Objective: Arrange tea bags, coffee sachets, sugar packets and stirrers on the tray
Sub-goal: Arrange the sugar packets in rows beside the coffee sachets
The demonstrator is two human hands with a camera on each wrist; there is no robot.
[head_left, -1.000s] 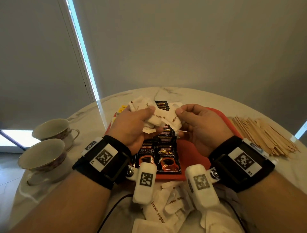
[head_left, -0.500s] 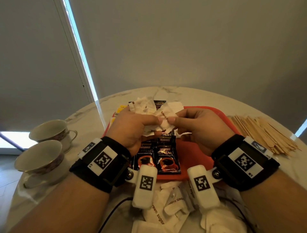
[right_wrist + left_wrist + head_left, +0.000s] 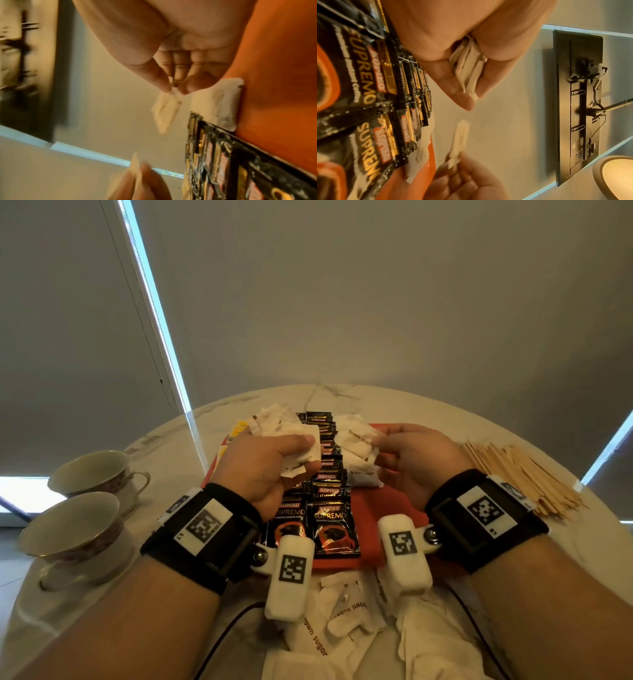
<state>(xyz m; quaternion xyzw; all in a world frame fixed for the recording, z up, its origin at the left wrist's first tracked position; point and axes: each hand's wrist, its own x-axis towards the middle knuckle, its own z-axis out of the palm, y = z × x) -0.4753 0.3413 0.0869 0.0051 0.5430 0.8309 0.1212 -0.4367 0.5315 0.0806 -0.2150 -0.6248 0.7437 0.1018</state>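
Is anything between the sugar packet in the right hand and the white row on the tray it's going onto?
Nothing visible blocks it. The right hand pinches one sugar packet just above the row of sugar packets on the red tray, beside the coffee sachets. The left hand holds its bundle off to the side.

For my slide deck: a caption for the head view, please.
Left hand holds a sugar-packet bundle; right hand places one packet on the red tray.

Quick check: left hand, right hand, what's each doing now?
Left hand: grips a bunch of white sugar packets.
Right hand: pinches one white packet.
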